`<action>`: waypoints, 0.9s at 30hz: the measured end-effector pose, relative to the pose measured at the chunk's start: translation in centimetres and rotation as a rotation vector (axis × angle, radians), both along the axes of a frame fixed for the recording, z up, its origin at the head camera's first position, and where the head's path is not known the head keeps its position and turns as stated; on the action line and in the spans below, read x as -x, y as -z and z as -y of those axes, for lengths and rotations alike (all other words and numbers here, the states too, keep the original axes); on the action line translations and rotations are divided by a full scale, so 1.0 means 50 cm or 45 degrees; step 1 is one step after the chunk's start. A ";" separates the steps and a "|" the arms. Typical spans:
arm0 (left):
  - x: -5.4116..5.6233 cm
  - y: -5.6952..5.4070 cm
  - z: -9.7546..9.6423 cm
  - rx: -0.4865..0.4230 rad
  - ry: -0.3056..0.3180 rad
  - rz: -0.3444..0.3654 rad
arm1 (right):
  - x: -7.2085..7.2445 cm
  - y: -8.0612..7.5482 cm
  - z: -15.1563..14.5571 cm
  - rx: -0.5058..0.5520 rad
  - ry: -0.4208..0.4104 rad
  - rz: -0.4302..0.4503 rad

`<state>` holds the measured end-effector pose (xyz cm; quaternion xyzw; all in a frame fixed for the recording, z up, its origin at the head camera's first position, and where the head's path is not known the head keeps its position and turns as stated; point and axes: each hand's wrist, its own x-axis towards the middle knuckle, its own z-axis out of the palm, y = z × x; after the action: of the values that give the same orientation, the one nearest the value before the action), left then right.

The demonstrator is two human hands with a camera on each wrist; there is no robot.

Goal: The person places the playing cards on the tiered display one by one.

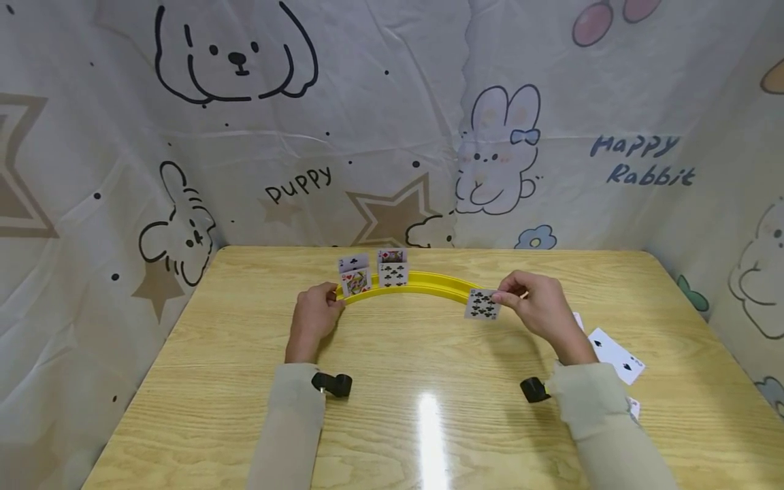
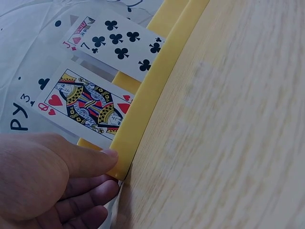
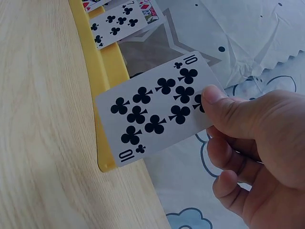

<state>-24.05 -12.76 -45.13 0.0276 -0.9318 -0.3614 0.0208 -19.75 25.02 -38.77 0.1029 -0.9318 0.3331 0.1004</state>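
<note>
Head view: a curved yellow card holder (image 1: 429, 280) lies on the wooden table (image 1: 380, 354), its middle bowing away from the person; a printed cloth (image 1: 392, 122) hangs behind.
Left hand (image 1: 315, 313): thumb on the near side of the holder's left end, fingers curled beneath and behind it, pinching that end with no wide gap.
Queen of hearts (image 2: 90, 105): upright in the holder, just beside the left hand, with the three of clubs (image 1: 353, 261) showing above and behind it.
Seven of clubs (image 1: 393, 274): upright to the right of the queen, the jack of diamonds (image 1: 392, 256) behind it.
Right hand (image 1: 539, 306): thumb on the card's face, fingers curled behind, closed in a pinch on one edge.
Ten of clubs (image 3: 155, 107): tilted, face showing, across the holder's right end; whether it touches, I cannot tell.
Spade card (image 1: 615, 355): face up on the table, beyond the right wrist, partly covered by it.
</note>
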 end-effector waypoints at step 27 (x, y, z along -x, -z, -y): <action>-0.001 -0.001 -0.001 0.005 -0.001 -0.016 | 0.039 -0.011 0.039 0.058 0.009 -0.003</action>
<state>-23.99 -12.71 -45.07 0.0257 -0.9323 -0.3597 0.0267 -21.71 23.09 -38.20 0.0979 -0.9242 0.3538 0.1051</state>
